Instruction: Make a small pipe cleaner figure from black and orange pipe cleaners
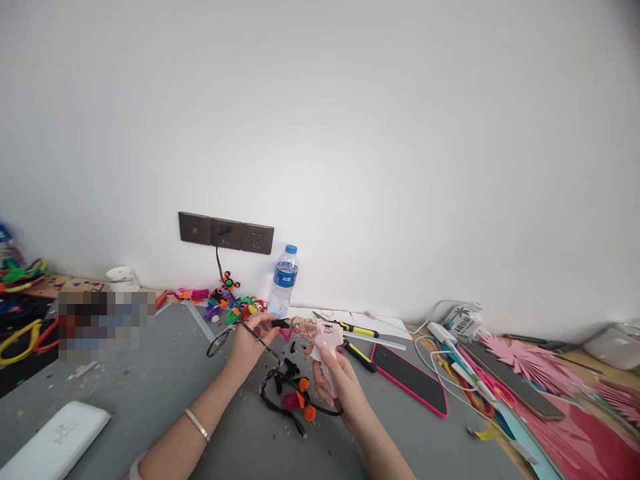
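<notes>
My right hand point(336, 379) is wrapped round the handle of a pale pink hot glue gun point(327, 339), its nozzle pointing left. A small orange light glows on its body. Close to the nozzle, my left hand point(251, 341) pinches a small fuzzy black piece point(281, 323), which looks like pipe cleaner. Whether the nozzle touches it I cannot tell. A black power cord point(257, 340) passes by my left hand, with a loop to its left. Below the gun lie a small orange and magenta fuzzy figure point(303, 399) and black scraps point(290, 367).
A water bottle point(284, 283) stands against the wall, near colourful pipe-cleaner figures point(245, 308). The cord runs up to a wall socket point(227, 233). Right of the gun are yellow-black pliers point(359, 355) and a phone point(410, 380). A white box-like device point(55, 440) lies front left.
</notes>
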Demonstrator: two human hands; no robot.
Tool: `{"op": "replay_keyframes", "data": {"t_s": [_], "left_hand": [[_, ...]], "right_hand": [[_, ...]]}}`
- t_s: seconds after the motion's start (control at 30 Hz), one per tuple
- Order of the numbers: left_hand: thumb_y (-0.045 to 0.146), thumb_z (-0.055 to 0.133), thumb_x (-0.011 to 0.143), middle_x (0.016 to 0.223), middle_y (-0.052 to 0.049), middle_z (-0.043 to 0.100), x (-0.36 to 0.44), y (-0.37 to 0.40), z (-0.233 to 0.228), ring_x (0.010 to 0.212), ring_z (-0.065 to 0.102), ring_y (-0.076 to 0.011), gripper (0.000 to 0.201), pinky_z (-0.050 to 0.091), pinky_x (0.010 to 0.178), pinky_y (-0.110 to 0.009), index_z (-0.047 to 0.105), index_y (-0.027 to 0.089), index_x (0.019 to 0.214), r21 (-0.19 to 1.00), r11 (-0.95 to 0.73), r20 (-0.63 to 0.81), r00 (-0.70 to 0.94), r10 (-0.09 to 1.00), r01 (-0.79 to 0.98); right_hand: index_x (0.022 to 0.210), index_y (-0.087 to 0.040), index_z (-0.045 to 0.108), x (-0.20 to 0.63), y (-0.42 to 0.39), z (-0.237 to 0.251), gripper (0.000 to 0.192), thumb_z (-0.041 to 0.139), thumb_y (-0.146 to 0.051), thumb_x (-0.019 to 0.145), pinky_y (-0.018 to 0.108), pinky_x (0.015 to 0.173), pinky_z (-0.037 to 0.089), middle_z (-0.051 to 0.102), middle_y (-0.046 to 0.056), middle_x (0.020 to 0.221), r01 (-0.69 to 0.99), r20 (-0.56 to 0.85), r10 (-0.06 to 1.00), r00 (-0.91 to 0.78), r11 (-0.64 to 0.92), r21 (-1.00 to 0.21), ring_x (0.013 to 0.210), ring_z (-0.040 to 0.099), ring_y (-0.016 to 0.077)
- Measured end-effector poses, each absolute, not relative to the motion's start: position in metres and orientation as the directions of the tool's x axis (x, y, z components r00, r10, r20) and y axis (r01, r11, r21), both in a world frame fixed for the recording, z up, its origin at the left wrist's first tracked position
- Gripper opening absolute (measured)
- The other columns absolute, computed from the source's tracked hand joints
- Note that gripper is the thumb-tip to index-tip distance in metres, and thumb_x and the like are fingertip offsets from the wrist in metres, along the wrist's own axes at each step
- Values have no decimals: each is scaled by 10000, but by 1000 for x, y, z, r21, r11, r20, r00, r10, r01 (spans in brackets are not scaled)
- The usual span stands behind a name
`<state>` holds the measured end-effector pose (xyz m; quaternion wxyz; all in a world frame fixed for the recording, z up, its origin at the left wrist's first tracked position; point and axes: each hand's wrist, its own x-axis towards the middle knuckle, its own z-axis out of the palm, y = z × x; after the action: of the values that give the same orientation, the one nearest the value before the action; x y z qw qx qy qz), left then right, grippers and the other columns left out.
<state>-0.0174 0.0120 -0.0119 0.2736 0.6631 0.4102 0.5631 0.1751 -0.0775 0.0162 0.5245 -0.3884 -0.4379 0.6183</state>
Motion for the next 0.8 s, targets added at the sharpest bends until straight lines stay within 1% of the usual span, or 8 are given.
{"op": "replay_keyframes", "data": {"t_s": [0.27,0.43,0.6,0.8], "left_hand": [[197,640,753,751,-8,651,-17,7,-7,636,594,-148,138,471,574,-245,690,191,882,798,-552,549,89,831,239],[206,626,775,757,-16,658,-16,4,-3,673,605,-158,128,480,598,-253,691,189,885,781,-569,555,131,822,259],[190,623,765,762,-14,661,-16,4,-3,661,604,-153,129,485,596,-252,684,191,878,776,-572,557,135,819,266],[187,612,766,758,-26,680,-17,5,-3,665,618,-163,127,499,595,-259,687,191,868,771,-572,554,148,819,281]], "right_hand": [[916,-137,582,176,-79,16,556,595,-676,783,172,326,154,387,-111,442,-245,-53,982,-182,-97,-965,289,266,16],[912,-137,568,175,-78,12,559,583,-681,784,175,314,152,379,-118,427,-232,-43,981,-187,-87,-969,280,250,23],[903,-140,560,175,-76,9,561,582,-686,780,174,307,158,374,-118,427,-220,-43,981,-189,-85,-972,279,263,27],[880,-141,563,174,-75,7,559,587,-689,774,174,303,157,378,-115,422,-199,-54,982,-182,-90,-976,275,247,21]]}}
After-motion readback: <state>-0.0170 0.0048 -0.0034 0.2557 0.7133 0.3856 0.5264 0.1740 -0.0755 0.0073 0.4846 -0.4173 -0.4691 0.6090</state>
